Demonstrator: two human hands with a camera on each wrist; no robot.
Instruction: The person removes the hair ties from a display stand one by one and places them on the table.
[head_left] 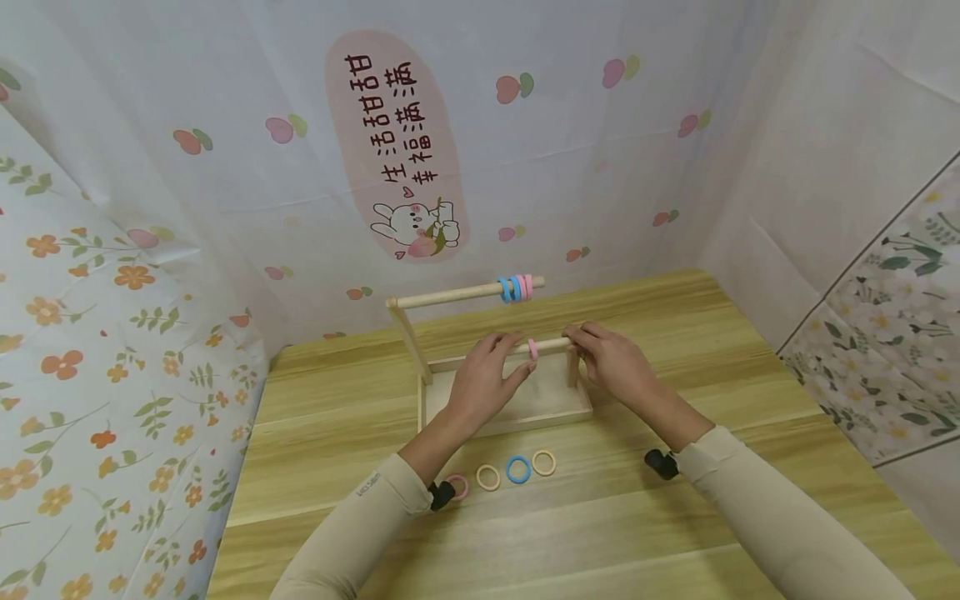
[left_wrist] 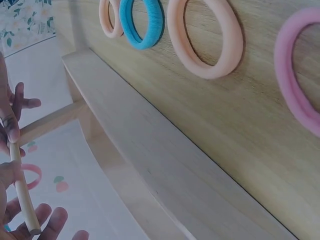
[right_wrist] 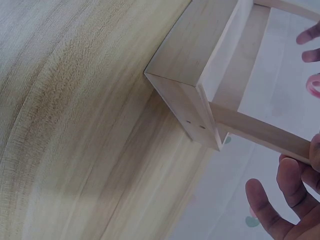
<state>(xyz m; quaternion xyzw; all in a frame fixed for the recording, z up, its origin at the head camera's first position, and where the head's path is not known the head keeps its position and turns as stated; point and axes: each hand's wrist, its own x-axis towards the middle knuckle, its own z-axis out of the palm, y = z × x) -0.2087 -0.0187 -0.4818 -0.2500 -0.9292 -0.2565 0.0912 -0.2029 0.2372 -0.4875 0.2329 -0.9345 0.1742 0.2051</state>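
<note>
My left hand (head_left: pixel 480 379) is at the lower rod (head_left: pixel 553 343) of a wooden rack, its thumb and fingers around a pink hair tie (head_left: pixel 533 350) threaded on that rod. In the left wrist view the thumb presses the pink hair tie (left_wrist: pixel 34 176) against the rod, while other fingers spread behind. My right hand (head_left: pixel 618 362) grips the rod's right end, where it meets a short post (right_wrist: pixel 265 134). Some right fingers (right_wrist: pixel 257 195) stand off the wood. On the upper rod (head_left: pixel 450 295) hang several blue and pink hair ties (head_left: pixel 516 288).
In front of the rack's tray base (head_left: pixel 525 422) a row of hair ties lies on the wooden table: pink (head_left: pixel 461 487), cream (head_left: pixel 488 477), blue (head_left: pixel 518 469) and cream (head_left: pixel 543 462). A tall post (head_left: pixel 410 342) rises at the left. Behind hangs a printed curtain (head_left: pixel 600 183).
</note>
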